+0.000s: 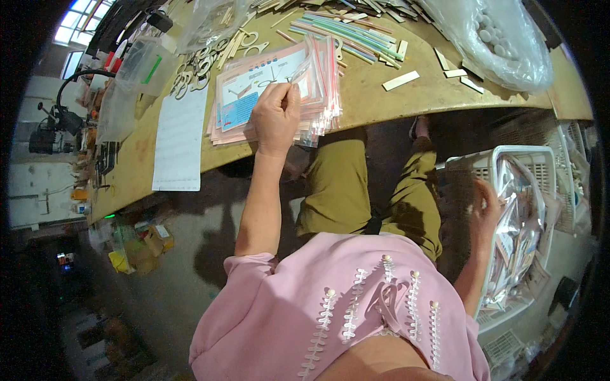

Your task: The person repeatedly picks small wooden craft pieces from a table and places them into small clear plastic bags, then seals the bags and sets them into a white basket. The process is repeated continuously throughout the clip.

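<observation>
My left hand (276, 117) lies on a stack of clear zip bags (238, 130) with printed cards inside, near the table's front edge. Its thumb and fingers pinch the loose plastic of the top bag (279, 66). On my right, low beside the table, my right hand (484, 206) hangs at the near side of a white plastic basket (524, 152). Its fingers are loosely curled and a little apart, with nothing visible in them. Filled clear packets (515, 235) lie in the basket, close by those fingers.
Wooden scissor-shaped pieces (194, 70) and a white paper sheet (178, 140) lie left of the stack. Behind it are coloured straws (346, 35) and flat wooden strips (400, 80). A plastic bag of white balls (489, 44) stands back right; a clear bin (130, 82) is far left.
</observation>
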{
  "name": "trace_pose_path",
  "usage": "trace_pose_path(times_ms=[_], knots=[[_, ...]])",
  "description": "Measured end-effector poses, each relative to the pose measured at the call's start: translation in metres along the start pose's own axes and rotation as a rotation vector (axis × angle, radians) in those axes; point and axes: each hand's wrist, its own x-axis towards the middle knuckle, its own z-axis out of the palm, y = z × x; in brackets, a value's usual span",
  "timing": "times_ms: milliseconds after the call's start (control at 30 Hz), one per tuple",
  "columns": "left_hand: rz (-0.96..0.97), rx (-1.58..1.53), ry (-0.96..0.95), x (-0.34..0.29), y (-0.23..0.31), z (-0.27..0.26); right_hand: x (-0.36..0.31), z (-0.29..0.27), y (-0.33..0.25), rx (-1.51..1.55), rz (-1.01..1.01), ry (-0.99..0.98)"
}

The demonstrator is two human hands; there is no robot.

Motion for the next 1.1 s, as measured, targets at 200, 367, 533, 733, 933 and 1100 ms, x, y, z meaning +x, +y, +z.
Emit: trace_pose_path(times_ms=[200,367,533,733,933,1100], knots=[[0.321,-0.091,0.355,-0.005,0.02,-0.015,0.011,0.041,-0.061,0.388,-0.058,-0.179],[0.728,-0.158,-0.108,-0.071,0.094,-0.038,0.028,0.036,-0.146,0.999,0.285,-0.683],[0.623,-0.336,-0.226,-0.123,0.095,-0.011,0.026,0.046,-0.123,0.973,0.364,-0.794],[0.347,-0.376,-0.547,-0.14,0.083,0.02,-0.007,0.054,-0.079,0.96,0.477,-0.677],[-0.027,-0.573,-0.715,-0.144,0.125,0.039,-0.023,0.089,-0.071,1.096,0.421,-0.432],[-0.234,-0.68,-0.694,-0.149,0.108,0.059,-0.023,0.087,-0.066,1.059,0.444,-0.493]])
